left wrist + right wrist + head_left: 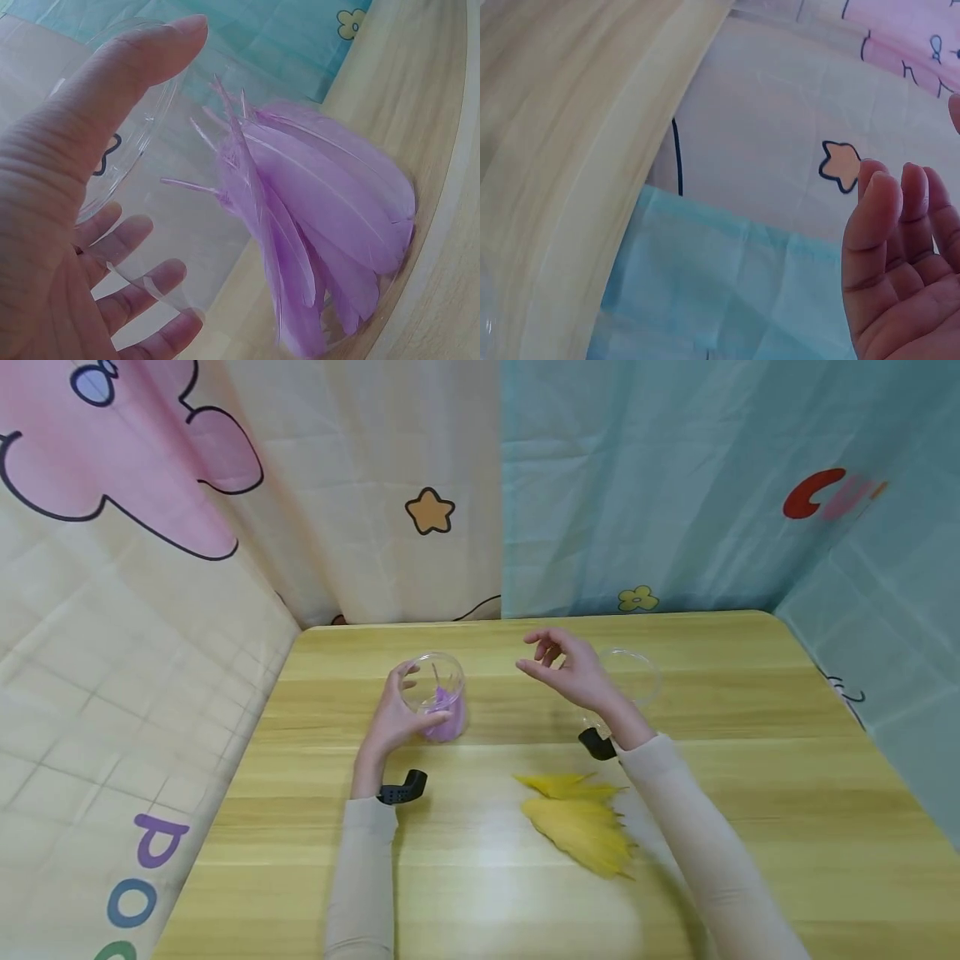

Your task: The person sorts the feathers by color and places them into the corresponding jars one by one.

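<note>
2 hands work here. At 10 o'clock on the worktop (750, 793) our left hand (393, 714) wraps its fingers (142, 289) round the clear cup (438, 693) of purple feathers (322, 217); squeezing could tip it. Our right hand (570, 672) hovers empty, fingers loosely apart, and may brush the empty cup (633, 677) behind.

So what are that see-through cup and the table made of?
The cup, held by the left hand, looks like thin clear plastic, though it could be glass: the fingers and the purple feathers show straight through its glossy wall. The table looks like pale wood or a wood-grain laminate, with streaky grain and a soft sheen.
</note>
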A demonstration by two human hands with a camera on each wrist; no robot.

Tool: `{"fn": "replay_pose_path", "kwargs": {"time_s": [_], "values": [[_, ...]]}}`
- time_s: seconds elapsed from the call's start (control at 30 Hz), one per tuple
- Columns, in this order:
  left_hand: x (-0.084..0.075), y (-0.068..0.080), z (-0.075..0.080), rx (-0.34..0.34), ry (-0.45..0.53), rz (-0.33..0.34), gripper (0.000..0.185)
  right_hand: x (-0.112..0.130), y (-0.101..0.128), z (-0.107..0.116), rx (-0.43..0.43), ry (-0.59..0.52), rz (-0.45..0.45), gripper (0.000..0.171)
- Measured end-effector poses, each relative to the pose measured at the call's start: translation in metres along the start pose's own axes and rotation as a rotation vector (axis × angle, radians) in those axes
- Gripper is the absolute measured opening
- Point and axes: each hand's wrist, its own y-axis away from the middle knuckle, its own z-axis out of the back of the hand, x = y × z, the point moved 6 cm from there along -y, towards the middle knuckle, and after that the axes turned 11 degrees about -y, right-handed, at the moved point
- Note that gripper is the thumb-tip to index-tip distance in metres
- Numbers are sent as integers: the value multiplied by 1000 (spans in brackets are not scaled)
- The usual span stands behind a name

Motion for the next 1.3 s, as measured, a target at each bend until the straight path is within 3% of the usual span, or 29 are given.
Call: {"fn": "replay_pose_path", "kwargs": {"time_s": [0.13,0.27,0.37,0.53,0.7,1.0,1.3], "values": [[21,-5,-4,-5,-3,8,107,5,19,32,-139,-31,71,38],[25,-6,-2,-11,-16,2,109,5,38,66,-284,15,130,50],[27,-4,1,-17,-27,2,109,-3,50,86,-332,68,107,64],[29,-3,3,-17,-37,6,109,-31,66,100,-267,100,-20,96],[29,-2,2,-15,-39,-6,109,-57,76,95,-157,46,-118,116],[27,-6,-2,-14,-41,-20,107,-50,83,85,-142,-80,-118,118],[24,-10,-4,-8,-29,-28,107,-95,89,92,-170,-167,-140,122]]}}
